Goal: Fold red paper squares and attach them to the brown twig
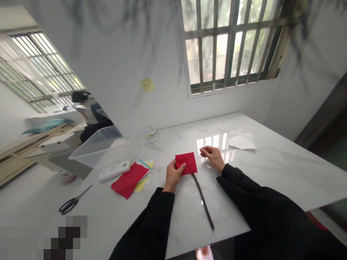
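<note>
Scissors (72,203) lie far left on the table (271,169), then a white box (114,170) whose label cannot be read, then a stack of coloured sheets (130,180). The left hand (173,175) pinches the near-left corner of the folded red paper (187,162), thumb on top. A dark stick (204,202) runs from under the paper toward the near edge. The right hand (213,156), loosely curled and empty, rests just right of the paper. The yellow note (147,85) on the wall is illegible.
</note>
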Available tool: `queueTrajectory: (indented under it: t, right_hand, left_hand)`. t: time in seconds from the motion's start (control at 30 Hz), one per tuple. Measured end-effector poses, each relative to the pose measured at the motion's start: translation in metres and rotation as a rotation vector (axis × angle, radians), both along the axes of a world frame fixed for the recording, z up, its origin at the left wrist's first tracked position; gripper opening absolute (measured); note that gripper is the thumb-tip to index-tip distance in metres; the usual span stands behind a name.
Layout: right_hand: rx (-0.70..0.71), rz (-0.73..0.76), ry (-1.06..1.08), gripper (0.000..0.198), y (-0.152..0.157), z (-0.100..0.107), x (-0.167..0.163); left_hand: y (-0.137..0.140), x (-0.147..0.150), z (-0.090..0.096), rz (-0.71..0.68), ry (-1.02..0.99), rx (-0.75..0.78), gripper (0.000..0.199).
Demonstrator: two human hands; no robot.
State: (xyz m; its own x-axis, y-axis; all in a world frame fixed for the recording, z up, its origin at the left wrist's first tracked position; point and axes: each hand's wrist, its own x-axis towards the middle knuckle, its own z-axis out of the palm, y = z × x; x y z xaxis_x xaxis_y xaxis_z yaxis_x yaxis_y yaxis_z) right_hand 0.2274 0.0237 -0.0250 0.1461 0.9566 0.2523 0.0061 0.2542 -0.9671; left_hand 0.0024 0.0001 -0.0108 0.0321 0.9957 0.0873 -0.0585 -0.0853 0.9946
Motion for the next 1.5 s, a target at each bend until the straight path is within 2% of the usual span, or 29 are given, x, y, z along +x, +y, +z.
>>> queueTrajectory:
  t: [0.1, 0.2, 0.3, 0.4, 0.47, 0.7, 0.83, 1.17, 1.5]
  right_hand:
    - [0.007, 0.099, 0.115, 0.040, -0.010, 0.011, -0.013]
    - [0.028, 0.159, 0.111, 0.035, -0.022, 0.019, -0.024]
    - [0.097, 0.137, -0.034, 0.024, -0.031, 0.024, -0.028]
    - [0.230, 0.075, -0.246, 0.017, -0.033, 0.027, -0.027]
    - [0.266, 0.094, -0.289, 0.014, -0.032, 0.026, -0.026]
    - [0.086, 0.276, -0.125, 0.018, -0.029, 0.014, -0.028]
    - [0.068, 0.357, -0.160, 0.018, -0.031, 0.013, -0.028]
    - [0.118, 0.243, -0.266, 0.016, -0.037, 0.018, -0.029]
    - [0.136, 0.227, -0.265, 0.017, -0.033, 0.013, -0.025]
  left_hand:
    - [0.000, 0.000, -0.002, 0.009, 0.015, -0.003, 0.045]
    - [0.001, 0.000, -0.003, 0.012, -0.008, -0.019, 0.045]
    - [0.000, 0.001, -0.001, -0.004, -0.051, -0.049, 0.047]
    - [-0.003, 0.004, 0.001, 0.005, -0.082, -0.077, 0.048]
    - [-0.006, 0.007, 0.003, -0.005, -0.121, -0.106, 0.047]
    - [-0.011, 0.016, 0.000, -0.089, -0.221, -0.150, 0.046]
    - [-0.010, 0.015, 0.000, -0.079, -0.219, -0.138, 0.044]
    - [-0.010, 0.017, -0.004, -0.084, -0.256, -0.162, 0.044]
    - [-0.011, 0.016, 0.001, -0.138, -0.316, -0.202, 0.040]
